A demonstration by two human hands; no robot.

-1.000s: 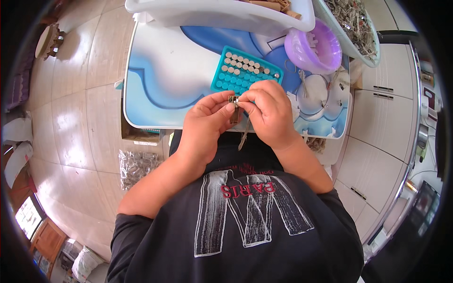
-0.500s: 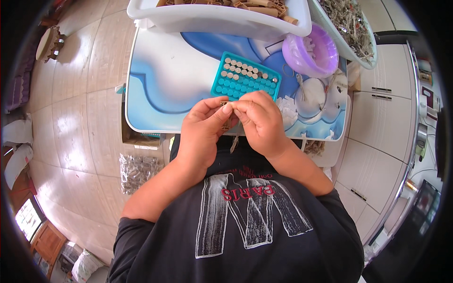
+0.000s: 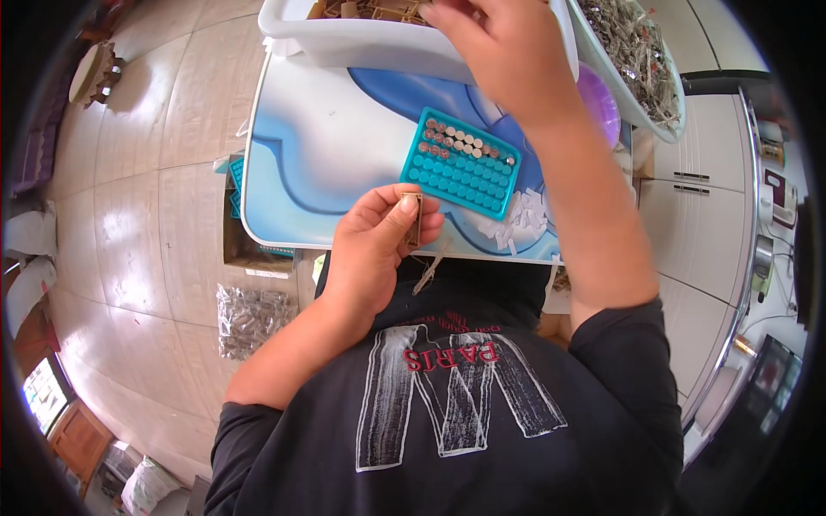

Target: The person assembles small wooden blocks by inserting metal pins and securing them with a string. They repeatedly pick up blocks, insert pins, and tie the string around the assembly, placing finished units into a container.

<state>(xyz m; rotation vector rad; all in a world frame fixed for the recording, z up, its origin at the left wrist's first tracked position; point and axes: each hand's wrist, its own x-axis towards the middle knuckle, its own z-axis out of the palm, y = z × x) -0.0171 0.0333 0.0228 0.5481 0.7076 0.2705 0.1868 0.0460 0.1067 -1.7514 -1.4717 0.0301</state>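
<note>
Head view, starting nearest the body: a thin bunch of pale strands (image 3: 428, 273) hangs in front of the dark shirt (image 3: 465, 378), just below the middle of the frame; whether it is joined to anything above is unclear. Over it, the left hand (image 3: 363, 245) has its fingers clamped on a narrow brown piece (image 3: 415, 227), thumb across the upper end and fingertips curled behind, a grip that probably keeps it steady and its face turned up.

Beyond lie loose white slips (image 3: 523, 217) on the desk (image 3: 301, 112), right of centre, and just beside them a tilted teal tray (image 3: 460, 177). Its upper rows hold small round discs (image 3: 465, 140); the wells likely keep these apart and easy to pick out.

At the top of the frame, the right hand (image 3: 512, 56) hangs over the white bin (image 3: 344, 56) of brown parts (image 3: 379, 10); blur hides whether its fingers are together or hold anything. Its forearm partly covers a purple bowl (image 3: 600, 101). At the upper right, a pale basket (image 3: 676, 107) contains a tangled heap (image 3: 628, 60), its raised sides presumably stopping spills.
</note>
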